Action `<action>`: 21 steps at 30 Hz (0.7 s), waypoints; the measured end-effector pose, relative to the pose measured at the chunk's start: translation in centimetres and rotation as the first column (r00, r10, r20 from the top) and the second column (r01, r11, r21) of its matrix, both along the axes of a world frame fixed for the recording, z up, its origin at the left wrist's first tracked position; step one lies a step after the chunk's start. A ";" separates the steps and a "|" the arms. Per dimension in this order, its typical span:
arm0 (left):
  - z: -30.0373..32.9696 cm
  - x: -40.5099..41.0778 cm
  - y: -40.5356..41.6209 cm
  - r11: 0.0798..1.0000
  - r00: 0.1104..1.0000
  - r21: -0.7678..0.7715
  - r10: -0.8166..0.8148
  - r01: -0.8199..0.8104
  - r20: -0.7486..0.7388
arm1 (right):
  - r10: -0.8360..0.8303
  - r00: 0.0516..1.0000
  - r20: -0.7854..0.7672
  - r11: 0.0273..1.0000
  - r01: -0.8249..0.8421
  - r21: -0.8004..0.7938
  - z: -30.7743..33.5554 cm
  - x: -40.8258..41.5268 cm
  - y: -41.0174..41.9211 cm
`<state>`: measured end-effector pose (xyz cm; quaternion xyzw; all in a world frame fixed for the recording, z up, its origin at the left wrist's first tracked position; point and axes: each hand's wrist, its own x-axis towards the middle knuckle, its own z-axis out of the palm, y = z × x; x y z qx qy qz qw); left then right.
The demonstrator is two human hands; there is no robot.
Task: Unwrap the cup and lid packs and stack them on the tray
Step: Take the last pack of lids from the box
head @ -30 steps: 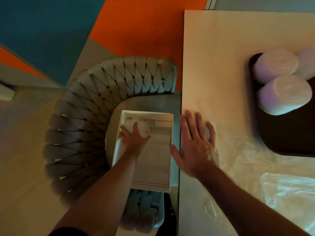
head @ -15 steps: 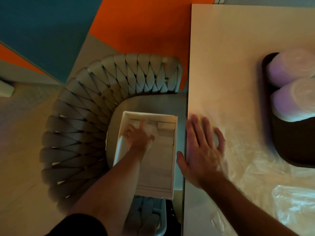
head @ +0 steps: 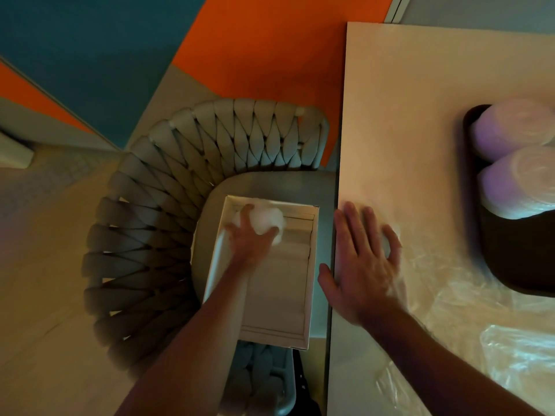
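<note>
A white cardboard box (head: 279, 289) was set on the seat of a woven chair (head: 168, 211), just left of the table (head: 399, 121), most likely so that it was easy to reach. Inside the box, at its far end, a white pack (head: 268, 220) was held by the left hand (head: 250, 240); the fingers were curled round it, perhaps so that it could be lifted out. What was in the pack could not be told. The right hand (head: 365, 265) was laid flat near the left edge of the table, fingers straight and spread, and nothing was gripped. It was probably put there for balance. Loose clear wrap (head: 468, 319) was spread under and right of that hand. Far to the right, two stacks (head: 516, 163) were kept on the dark tray (head: 492, 265).
</note>
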<state>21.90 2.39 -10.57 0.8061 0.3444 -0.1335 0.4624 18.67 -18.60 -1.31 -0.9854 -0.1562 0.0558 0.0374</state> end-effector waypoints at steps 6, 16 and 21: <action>11.3 -4.5 -2.0 0.981 0.938 -0.122 0.182 -0.153 0.296 | 0.002 0.995 -0.099 1.000 -0.004 -0.017 0.1 0.2 -0.1; 24.1 -13.1 -7.9 0.936 0.805 -0.346 0.255 -0.066 0.536 | 0.346 0.536 -0.770 0.355 0.685 0.636 12.4 -3.7 -2.3; 26.8 -15.7 -14.6 0.918 0.727 -0.393 0.242 0.042 0.642 | 0.565 0.503 -0.654 0.082 0.754 0.652 16.3 -7.8 -6.2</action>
